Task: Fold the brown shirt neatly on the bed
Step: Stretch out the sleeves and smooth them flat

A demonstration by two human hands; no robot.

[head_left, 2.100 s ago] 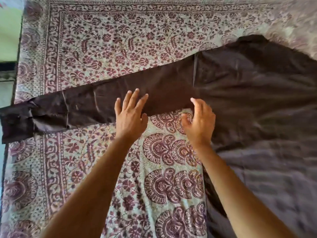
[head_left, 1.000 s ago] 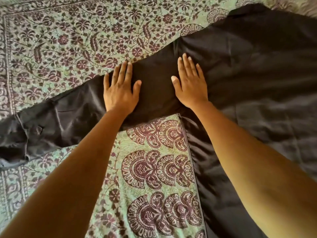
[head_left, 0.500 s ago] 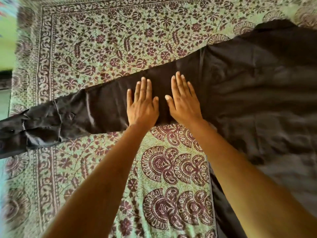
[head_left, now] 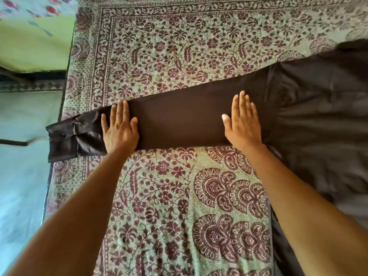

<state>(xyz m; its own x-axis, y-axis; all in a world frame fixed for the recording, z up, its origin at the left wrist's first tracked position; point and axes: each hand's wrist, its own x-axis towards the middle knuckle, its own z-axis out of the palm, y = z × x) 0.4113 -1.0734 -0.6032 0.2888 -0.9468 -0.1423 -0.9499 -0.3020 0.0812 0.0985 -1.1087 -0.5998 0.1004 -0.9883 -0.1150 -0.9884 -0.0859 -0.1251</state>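
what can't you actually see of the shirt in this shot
Head view, brown shirt: the right frame edge cuts off its body; the other sleeve is out of view.
Head view, sleeve: the left hand and right hand cover the cloth beneath them.
Head view, cuff: crumpled, so whether it is buttoned is unclear.
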